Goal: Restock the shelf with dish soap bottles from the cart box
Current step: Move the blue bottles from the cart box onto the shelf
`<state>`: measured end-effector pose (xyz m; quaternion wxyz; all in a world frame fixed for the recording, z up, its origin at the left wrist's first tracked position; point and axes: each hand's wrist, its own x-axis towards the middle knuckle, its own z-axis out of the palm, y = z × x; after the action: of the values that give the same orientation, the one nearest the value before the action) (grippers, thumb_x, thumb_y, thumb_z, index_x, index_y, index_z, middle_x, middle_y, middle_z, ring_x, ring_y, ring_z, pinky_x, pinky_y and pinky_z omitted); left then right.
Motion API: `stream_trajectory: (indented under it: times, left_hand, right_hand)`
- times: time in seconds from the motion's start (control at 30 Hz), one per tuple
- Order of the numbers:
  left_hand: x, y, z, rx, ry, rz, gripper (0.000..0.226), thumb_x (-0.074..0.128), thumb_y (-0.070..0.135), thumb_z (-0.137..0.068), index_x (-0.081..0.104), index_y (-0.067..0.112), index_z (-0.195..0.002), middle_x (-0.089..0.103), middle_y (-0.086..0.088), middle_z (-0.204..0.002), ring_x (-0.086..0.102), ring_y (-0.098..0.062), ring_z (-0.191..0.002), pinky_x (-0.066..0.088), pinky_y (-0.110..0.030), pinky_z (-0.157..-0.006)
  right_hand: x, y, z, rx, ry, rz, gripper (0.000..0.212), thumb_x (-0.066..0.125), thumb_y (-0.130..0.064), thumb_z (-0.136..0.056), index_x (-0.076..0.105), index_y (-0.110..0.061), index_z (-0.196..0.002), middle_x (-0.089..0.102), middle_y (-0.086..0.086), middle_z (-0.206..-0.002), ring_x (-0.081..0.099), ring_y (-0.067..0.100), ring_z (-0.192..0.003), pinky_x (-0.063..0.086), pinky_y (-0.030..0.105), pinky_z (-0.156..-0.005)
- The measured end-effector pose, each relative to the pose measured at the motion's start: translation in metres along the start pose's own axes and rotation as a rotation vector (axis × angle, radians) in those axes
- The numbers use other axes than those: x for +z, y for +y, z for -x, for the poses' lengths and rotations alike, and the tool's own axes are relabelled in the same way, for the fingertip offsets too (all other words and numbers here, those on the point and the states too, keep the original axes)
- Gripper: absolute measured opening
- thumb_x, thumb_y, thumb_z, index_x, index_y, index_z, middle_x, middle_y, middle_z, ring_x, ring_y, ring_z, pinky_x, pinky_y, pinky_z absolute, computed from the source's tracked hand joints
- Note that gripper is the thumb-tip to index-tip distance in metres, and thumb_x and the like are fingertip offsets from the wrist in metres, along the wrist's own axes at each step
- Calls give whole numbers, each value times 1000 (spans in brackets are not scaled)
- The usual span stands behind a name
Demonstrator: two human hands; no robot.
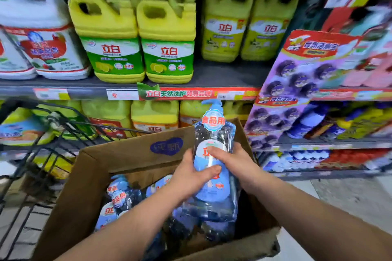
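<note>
A clear dish soap bottle [214,131] with a blue pump top and a blue and white label stands upright above the open cardboard box [127,152] in the cart. My left hand [191,178] grips its left side, thumb across the label. My right hand [233,161] grips its right side, thumb on the front. More of the same bottles [121,195] lie in the box below. The shelf [222,74] ahead has a bare stretch in front of the set-back yellow jugs [246,25].
Yellow detergent jugs [135,38] and a white jug [38,32] fill the upper shelf. More jugs sit on the shelf below. A black wire cart [42,154] holds the box. Purple and red hanging packs [297,82] crowd the right side. Grey floor shows lower right.
</note>
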<state>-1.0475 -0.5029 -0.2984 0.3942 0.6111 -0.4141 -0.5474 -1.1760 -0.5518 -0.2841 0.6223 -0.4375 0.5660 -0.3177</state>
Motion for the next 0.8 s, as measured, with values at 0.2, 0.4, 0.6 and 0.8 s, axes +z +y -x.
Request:
stream_trajectory:
  times: [0.2,0.4,0.6,0.8]
  left_hand:
    - [101,42,40,155,-156,-51,44,76,17,-76,47,26,-107,67,2,-100,65,-11,-85,54,-26,-78]
    - [232,57,109,255,-306,-205,38,78,22,-74,45,31,-90,66,1,-104,64,-16,-94,52,-34,-89]
    - [353,53,174,345,-460,-269,48,77,27,-74,49,22,-113,65,7,-103,62,-8,-91,51,-16,-79]
    - [437,57,213,370,-619,-301,58,76,26,-76,46,18,-125,65,-5,-118,63,-20,-106,49,-35,-94]
  right_hand:
    - [-101,-14,81,-128,181,-94,46,77,-19,-76,56,-11,-116,71,11,-107,70,26,-92,58,42,-83]
    - [-219,15,186,-207,393,-145,29,74,-15,-77,66,-10,-105,75,7,-94,72,19,-80,59,31,-71]
    - [-320,51,282,-238,577,-179,20,72,-9,-79,67,-10,-98,77,5,-88,72,16,-77,60,31,-71]
    - [-384,71,341,-202,751,-296,40,73,-11,-78,59,-4,-115,70,19,-108,69,34,-97,54,51,-90]
